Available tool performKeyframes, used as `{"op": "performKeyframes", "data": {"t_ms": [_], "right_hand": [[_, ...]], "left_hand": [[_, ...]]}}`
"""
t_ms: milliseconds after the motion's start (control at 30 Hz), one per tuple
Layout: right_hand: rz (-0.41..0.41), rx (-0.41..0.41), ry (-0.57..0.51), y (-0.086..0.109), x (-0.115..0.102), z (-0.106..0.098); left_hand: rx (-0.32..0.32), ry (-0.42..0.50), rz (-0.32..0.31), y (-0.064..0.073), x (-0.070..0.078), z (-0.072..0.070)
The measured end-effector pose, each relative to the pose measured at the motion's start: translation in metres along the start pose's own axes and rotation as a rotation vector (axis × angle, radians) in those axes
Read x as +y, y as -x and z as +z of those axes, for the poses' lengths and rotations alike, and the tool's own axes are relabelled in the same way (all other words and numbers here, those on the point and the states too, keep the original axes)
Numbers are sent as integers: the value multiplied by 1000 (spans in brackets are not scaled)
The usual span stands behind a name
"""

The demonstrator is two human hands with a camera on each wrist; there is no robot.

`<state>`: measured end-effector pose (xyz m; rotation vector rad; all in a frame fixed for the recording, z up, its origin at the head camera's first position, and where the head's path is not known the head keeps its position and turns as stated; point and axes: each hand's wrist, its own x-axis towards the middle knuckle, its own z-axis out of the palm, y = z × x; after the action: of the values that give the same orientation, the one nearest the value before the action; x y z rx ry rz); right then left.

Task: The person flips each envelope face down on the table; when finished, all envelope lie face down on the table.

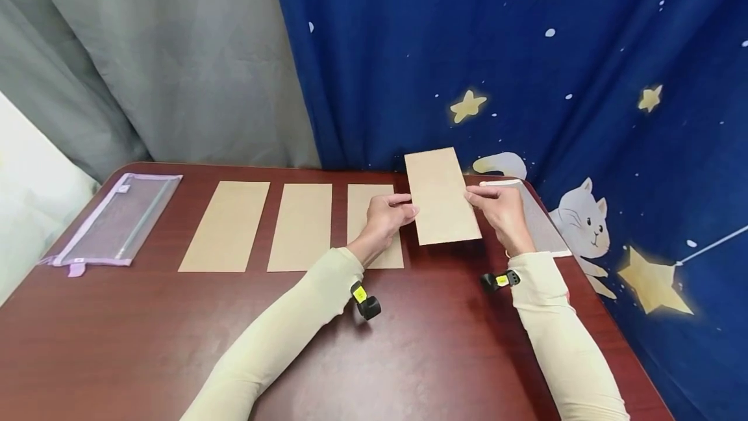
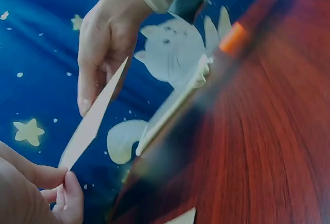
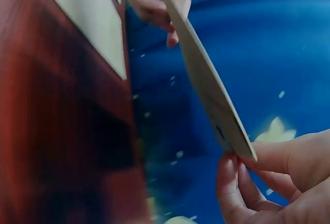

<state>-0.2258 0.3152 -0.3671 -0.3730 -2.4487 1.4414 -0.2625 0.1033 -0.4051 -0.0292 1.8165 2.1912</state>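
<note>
A tan rectangular card [image 1: 443,197] is held up above the far right part of the table, tilted so its plain face shows in the head view. My left hand [image 1: 382,223] pinches its left edge between thumb and fingers. At the right edge, my right hand [image 1: 504,213] pinches it the same way. Seen from the right wrist, the card [image 3: 211,85] is nearly edge-on, with a small dark mark on its other side. Partly behind my left hand lies another tan card [image 1: 371,193] on the table.
Two more tan cards, one in the middle [image 1: 300,226] and one farther left [image 1: 224,226], lie in a row. A lilac-edged mesh zip pouch [image 1: 117,219] is at the far left. Behind my right hand lies a white-edged pouch [image 1: 540,223]. Curtains hang beyond the dark red table [image 1: 175,343].
</note>
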Motion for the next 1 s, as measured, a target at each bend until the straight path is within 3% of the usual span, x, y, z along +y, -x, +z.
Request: {"op": "performKeyframes", "data": {"t_ms": [167,267,400,600,833,1000], "right_hand": [[98,-65,-129,-8,27,4],[116,-105,-98,-11,39,7],[133,-145,-33,-12,53,10],[120,-133,29,-13,64,18],[126,-112,118,-13,66,30],[13,-112,337,-13,59,33]], "left_hand": [[88,-300,121,-4,-6,2],[122,-498,175,-8,-12,3],[103,-674,173,-11,-22,5],[78,-785,189,-11,-28,6],[12,-924,328,-9,-32,5],[-2,-1001,377,-8,-30,6]]}}
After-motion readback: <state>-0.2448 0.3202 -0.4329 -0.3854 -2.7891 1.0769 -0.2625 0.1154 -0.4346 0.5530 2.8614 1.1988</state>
